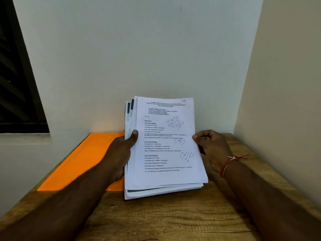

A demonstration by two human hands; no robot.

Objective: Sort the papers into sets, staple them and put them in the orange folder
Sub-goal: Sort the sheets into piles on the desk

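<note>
1. Above a wooden table [156,214], in both hands: a thick stack of papers [165,145], tilted up toward the camera, uneven at the edges, with several sheets jutting out at the left and along the bottom.
2. On the stack's left edge: the left hand [121,150], curled round it, thumb pressed flat on the front, fingers hidden behind the sheets.
3. At the stack's right edge: the right hand [213,150], thumb tip on the front margin, fingers curled in behind, pinching the paper.
4. Just under that hand, beside the right edge: a dark object [202,151], mostly hidden, not identifiable.
5. On the top sheet [173,178]: printed black lines under short underlined headings, patches of slanting handwriting toward the right side, a handwritten mark in the upper right corner.
6. Flat on the table to the left: the orange folder [83,159], far end close to the back wall [139,49], right part hidden behind the left hand and the stack.
7. Near the tabletop: the stack's lower edge, touching or clear of the wood, impossible to tell.
8. Round the right wrist: a red and white thread [227,164], knotted, loose ends pointing right.
9. At the far left, set into the pale wall: a dark window [15,75].
</note>
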